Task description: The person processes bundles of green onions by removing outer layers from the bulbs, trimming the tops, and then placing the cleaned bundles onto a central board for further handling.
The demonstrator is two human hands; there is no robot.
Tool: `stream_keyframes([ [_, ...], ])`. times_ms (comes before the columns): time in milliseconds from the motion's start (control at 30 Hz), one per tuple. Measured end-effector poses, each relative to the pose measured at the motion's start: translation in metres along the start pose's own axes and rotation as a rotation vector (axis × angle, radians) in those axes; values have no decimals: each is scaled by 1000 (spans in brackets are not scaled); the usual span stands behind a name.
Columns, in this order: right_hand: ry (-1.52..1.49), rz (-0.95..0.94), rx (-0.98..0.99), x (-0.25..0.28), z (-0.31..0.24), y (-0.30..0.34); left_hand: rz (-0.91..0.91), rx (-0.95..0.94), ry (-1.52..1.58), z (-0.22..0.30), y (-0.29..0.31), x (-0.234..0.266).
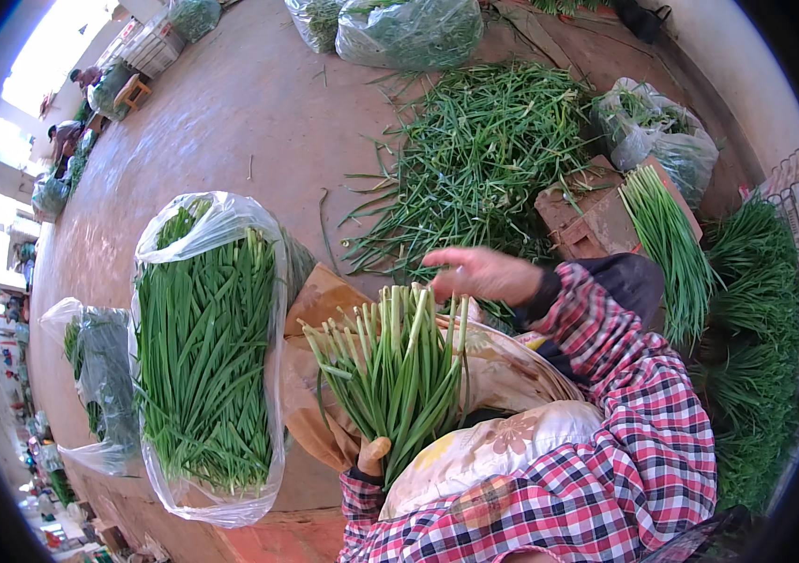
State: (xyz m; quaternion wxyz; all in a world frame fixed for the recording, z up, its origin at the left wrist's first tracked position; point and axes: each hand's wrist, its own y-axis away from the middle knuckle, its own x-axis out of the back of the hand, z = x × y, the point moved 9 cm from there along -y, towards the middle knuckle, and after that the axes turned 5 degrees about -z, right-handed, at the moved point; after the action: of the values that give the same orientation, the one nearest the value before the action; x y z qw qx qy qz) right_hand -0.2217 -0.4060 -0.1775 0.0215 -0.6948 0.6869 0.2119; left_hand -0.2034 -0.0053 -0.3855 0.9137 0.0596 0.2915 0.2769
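My left hand (374, 457) is closed around the lower, leafy part of a bunch of garlic chives (399, 371), held upright over my lap. The pale cut ends of the stalks fan out at the top, at uneven heights. Just above those ends, my right hand (486, 274) reaches leftward with its fingers stretched out and nothing visible in them; it is slightly blurred. To the left of the bunch, a clear plastic bag (273, 246) lies open, packed with long green chives (204, 361). Beyond my right hand, a loose heap of green leaves (489, 155) spreads on the floor.
At right, a tied-looking bundle of chives (657, 235) rests on a brown cardboard box (578, 220), with more chives (756, 375) piled along the wall. Filled plastic bags (409, 36) stand at the back, another bag (109, 385) at left. Other people (67, 139) sit far left.
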Motion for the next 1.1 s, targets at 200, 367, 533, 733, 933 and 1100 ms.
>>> stream_keyframes([
  [200, 234, 103, 201, -38, -32, 13, -10, 115, 208, 38, -21, -64],
  [367, 205, 64, 345, -40, -45, 37, 102, 67, 251, 82, -37, -105],
  [533, 482, 139, 249, -27, -32, 35, 150, 92, 269, 72, -32, -100],
  [733, 1088, 376, 440, -43, -65, 49, 64, 147, 173, 47, -19, -72],
  [933, 775, 167, 277, -51, -47, 25, 77, -15, -57, 54, -19, -87],
  [1100, -376, -11, -21, -12, -24, 27, 133, 262, 226, 60, -18, -116],
])
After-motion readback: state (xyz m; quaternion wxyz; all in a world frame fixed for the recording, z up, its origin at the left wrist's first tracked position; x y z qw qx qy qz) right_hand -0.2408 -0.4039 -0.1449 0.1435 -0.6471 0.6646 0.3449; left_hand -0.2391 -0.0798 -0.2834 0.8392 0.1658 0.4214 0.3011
